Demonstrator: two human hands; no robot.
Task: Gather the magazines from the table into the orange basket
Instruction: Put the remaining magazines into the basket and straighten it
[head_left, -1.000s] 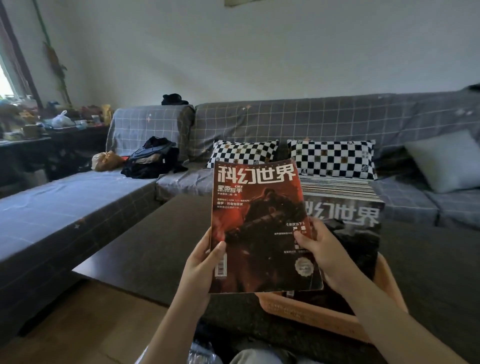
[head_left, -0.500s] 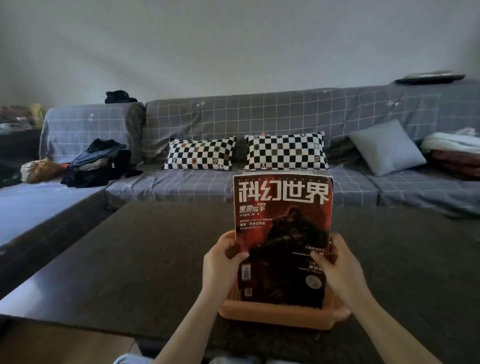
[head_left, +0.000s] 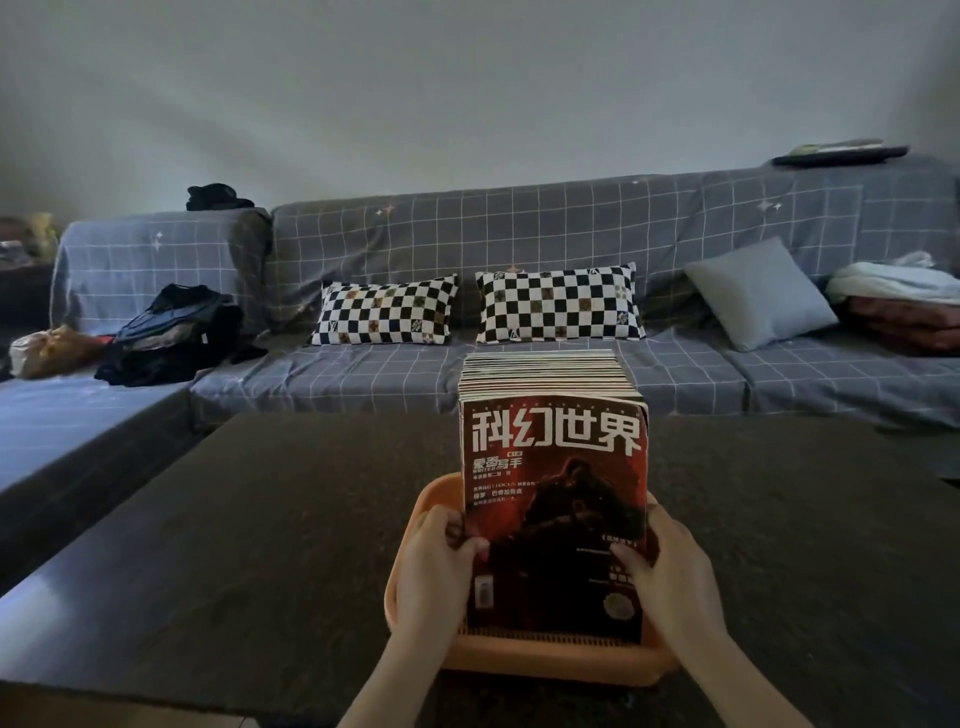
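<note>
From the head camera, an orange basket (head_left: 524, 662) sits on a dark table (head_left: 260, 519), close to the near edge and a bit right of the middle. A row of magazines (head_left: 545, 371) stands upright inside it, packed one behind the other. The front magazine (head_left: 555, 499) has a red and black cover with big white letters, and it stands straight up at the near end of the basket.

The left hand (head_left: 434, 566) grips the left edge of the front magazine, thumb on the cover and fingers curled behind. The right hand (head_left: 670, 569) grips the right edge the same way, thumb on the cover.

Behind the far edge of the table is a grey checked sofa (head_left: 519, 234). Two black and white pillows (head_left: 387, 314) and a plain grey pillow (head_left: 756, 291) lean on its back. Dark clothes (head_left: 171, 332) lie on its left part.
</note>
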